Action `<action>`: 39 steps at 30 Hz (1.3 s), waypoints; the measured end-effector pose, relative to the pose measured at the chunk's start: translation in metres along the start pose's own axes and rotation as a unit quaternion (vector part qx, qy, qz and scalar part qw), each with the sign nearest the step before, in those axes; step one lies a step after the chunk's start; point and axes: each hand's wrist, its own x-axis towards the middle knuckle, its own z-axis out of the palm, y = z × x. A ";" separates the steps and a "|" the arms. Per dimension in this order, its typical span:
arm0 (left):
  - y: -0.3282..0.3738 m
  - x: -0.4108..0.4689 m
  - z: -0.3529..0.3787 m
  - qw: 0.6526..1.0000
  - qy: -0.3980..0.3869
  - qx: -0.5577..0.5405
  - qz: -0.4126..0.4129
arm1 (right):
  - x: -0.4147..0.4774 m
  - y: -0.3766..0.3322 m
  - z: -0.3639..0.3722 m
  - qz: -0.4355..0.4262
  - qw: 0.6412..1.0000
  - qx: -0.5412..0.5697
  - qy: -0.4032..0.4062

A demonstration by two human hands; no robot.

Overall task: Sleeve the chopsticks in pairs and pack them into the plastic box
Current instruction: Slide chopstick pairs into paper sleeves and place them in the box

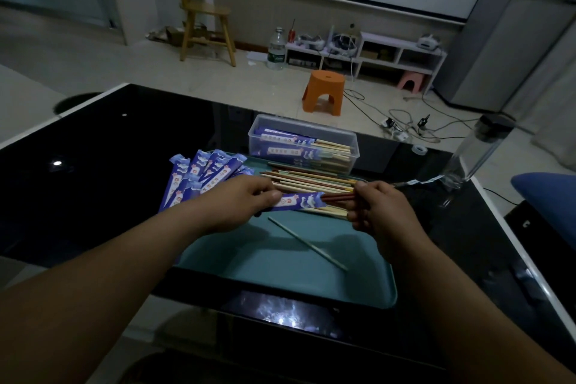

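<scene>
Head view, left hand (246, 196), one sleeve (300, 200), right hand (378, 206), two red chopsticks (339, 196)

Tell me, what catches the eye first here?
Two hands meet over the teal tray: the left hand holds a blue sleeve, the right hand grips dark red chopsticks poking from its end. Behind, a clear plastic box holds sleeved pairs; spare sleeves fan out at left.

Left hand (246, 196), right hand (378, 207) close together, fingers (276, 195) curled in grip.
</scene>
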 end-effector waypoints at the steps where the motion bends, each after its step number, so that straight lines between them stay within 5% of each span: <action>1: 0.001 -0.001 0.001 1.000 -0.005 0.001 0.005 | 0.001 0.000 0.001 0.004 1.000 0.006 0.001; 9: 0.001 0.002 -0.001 1.000 0.026 -0.004 0.004 | 0.009 0.004 -0.001 0.044 0.995 0.090 -0.009; 16: -0.012 0.030 -0.010 0.961 0.262 -0.081 -0.018 | 0.037 0.000 -0.006 0.007 0.992 0.119 0.051; 24: -0.014 0.032 -0.019 0.951 0.265 -0.155 -0.032 | 0.095 -0.049 0.018 0.056 0.982 0.164 0.079; 29: -0.014 0.032 -0.018 0.952 0.262 -0.152 -0.039 | 0.135 -0.063 0.040 0.095 0.990 0.070 0.077; 33: -0.013 0.031 -0.018 0.957 0.251 -0.139 -0.043 | 0.152 -0.049 0.040 0.025 0.982 -0.113 0.152; 39: -0.004 0.027 -0.015 0.968 0.206 -0.133 -0.048 | 0.107 -0.024 0.025 -0.034 0.974 -0.206 0.089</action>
